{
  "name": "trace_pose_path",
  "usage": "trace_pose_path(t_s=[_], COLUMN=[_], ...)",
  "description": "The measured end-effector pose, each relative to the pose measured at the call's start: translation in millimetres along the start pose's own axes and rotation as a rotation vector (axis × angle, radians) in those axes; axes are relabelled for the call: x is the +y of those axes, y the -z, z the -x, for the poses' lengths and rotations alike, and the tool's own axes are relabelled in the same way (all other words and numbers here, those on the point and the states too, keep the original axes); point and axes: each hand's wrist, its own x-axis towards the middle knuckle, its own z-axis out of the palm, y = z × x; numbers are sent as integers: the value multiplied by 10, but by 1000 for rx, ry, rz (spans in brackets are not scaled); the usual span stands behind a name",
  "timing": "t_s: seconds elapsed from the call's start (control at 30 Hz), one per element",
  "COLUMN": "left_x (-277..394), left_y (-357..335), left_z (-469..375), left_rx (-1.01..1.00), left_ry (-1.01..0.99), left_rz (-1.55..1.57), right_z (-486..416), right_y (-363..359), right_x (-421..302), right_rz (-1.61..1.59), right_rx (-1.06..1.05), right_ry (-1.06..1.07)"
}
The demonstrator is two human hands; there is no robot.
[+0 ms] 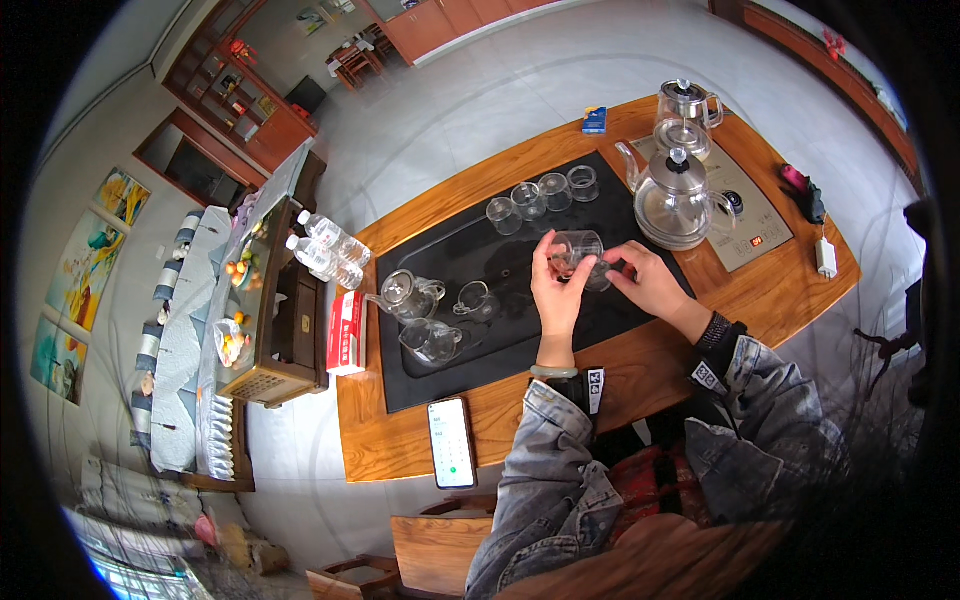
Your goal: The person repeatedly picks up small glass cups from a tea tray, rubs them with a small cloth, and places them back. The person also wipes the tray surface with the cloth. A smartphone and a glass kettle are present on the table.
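Note:
A clear glass vessel is held up over the black tea tray, with the fingers and thumb of my left hand around it. My right hand is at the vessel's right side, thumb and forefinger bent toward each other. Whether these fingertips grip its edge or only come close is unclear. Below them another piece of clear glass shows partly, mostly covered by the hands. Beyond stand several small glass cups in a row along the tray's far side.
Left on the tray are a glass teapot, a glass pitcher and a handled cup. Water bottles, a red box and a phone lie around it. A glass kettle and another pot stand right.

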Motion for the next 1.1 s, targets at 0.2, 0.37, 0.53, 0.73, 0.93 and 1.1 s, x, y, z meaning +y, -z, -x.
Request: trace_pose_path(t_s=[0.2, 0.37, 0.53, 0.73, 0.93, 1.1], left_x=[-6, -123, -380, -621, -745, -684], left_y=[58, 213, 322, 321, 394, 382], left_z=[-17, -27, -11, -40, -33, -26], left_rx=[122, 375, 426, 427, 426, 419], left_ry=[345, 488, 587, 489, 385, 425], left_rz=[604, 792, 664, 824, 911, 884], right_z=[-252, -674, -1155, -1389, -1410, -1409], right_y=[-149, -463, -1042, -1590, -1785, -1817], right_x=[-356, -527, -491, -360, -282, -317], right_rz=[114, 296, 544, 627, 601, 414], right_rx=[54, -29, -183, -321, -402, -364], right_ry=[302, 426, 342, 462, 553, 622])
